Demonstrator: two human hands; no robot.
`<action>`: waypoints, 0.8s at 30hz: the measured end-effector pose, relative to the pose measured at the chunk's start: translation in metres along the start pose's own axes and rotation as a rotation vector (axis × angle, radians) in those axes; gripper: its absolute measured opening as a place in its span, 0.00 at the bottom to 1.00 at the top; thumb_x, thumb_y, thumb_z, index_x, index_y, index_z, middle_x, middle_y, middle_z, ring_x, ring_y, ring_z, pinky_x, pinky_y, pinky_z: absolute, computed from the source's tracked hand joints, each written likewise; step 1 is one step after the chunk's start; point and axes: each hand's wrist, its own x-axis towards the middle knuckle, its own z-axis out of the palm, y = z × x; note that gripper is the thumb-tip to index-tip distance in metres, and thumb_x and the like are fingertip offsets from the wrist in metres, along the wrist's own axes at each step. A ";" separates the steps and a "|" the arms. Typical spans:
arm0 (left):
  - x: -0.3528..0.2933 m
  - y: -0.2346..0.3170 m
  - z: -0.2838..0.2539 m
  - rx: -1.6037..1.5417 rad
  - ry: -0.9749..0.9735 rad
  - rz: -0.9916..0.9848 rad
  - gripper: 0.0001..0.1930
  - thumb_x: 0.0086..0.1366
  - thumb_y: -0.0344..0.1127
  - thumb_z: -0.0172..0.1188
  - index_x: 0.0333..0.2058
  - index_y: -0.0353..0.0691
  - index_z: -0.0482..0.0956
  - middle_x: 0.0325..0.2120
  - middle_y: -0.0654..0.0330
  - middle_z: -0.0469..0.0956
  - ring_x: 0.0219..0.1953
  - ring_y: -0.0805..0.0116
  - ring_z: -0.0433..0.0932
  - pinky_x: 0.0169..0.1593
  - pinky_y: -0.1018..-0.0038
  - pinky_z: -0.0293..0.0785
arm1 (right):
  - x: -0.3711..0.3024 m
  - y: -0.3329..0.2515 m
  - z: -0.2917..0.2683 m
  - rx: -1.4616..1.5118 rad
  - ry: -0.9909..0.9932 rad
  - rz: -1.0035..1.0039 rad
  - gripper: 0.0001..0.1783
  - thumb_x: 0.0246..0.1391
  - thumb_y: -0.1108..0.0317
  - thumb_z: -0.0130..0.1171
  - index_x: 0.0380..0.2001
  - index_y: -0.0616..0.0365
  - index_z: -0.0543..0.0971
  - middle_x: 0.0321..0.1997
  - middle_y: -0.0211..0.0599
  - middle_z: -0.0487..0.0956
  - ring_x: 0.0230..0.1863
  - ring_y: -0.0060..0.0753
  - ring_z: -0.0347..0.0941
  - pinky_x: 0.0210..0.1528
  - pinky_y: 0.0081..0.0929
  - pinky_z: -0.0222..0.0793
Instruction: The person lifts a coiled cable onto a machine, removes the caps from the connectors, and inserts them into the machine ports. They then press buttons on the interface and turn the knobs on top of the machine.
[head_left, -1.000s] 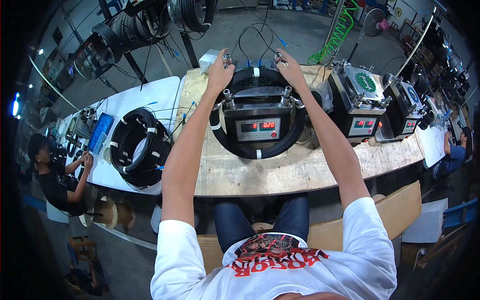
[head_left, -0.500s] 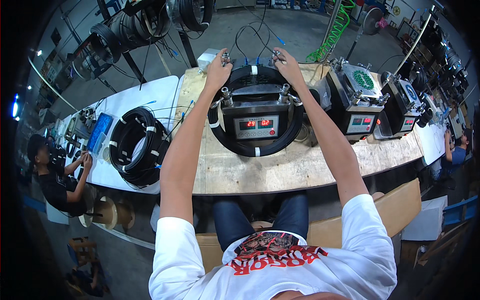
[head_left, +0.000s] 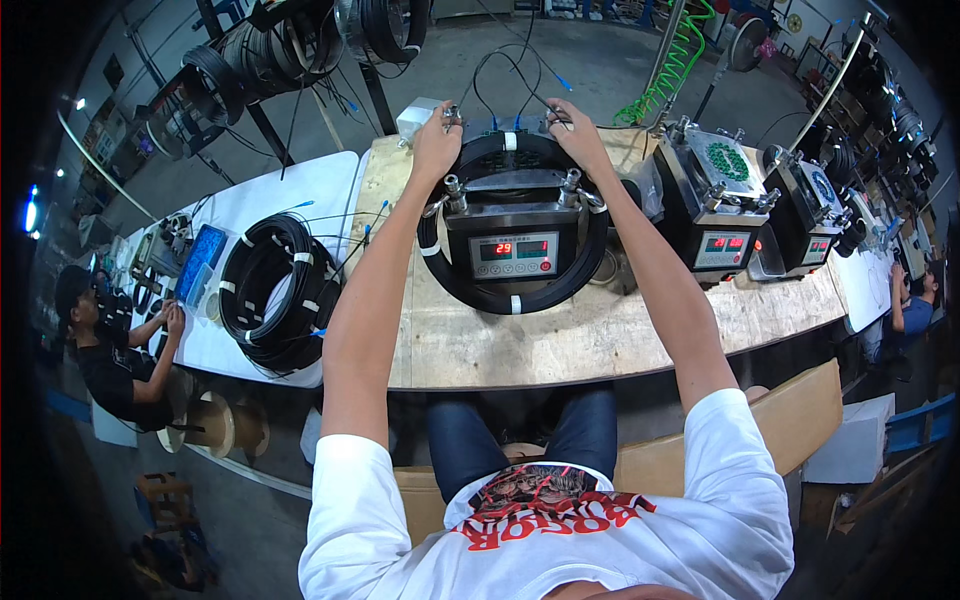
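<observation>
The bench is a plywood top. On it, straight ahead, stands a grey machine with a red display, and a black cable coil with white ties rings its base. At the machine's far corners sit metal knobs. The left hand is closed around the far-left knob. The right hand is closed around the far-right knob. To the right stand two similar machines. To the left, a second coil lies on a white table.
</observation>
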 end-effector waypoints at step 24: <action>-0.003 0.001 0.000 0.017 0.031 0.013 0.25 0.58 0.33 0.56 0.57 0.40 0.75 0.44 0.52 0.83 0.49 0.53 0.80 0.55 0.64 0.71 | -0.004 -0.006 0.001 0.008 0.052 0.001 0.25 0.49 0.71 0.58 0.53 0.58 0.76 0.44 0.45 0.80 0.51 0.40 0.76 0.55 0.32 0.69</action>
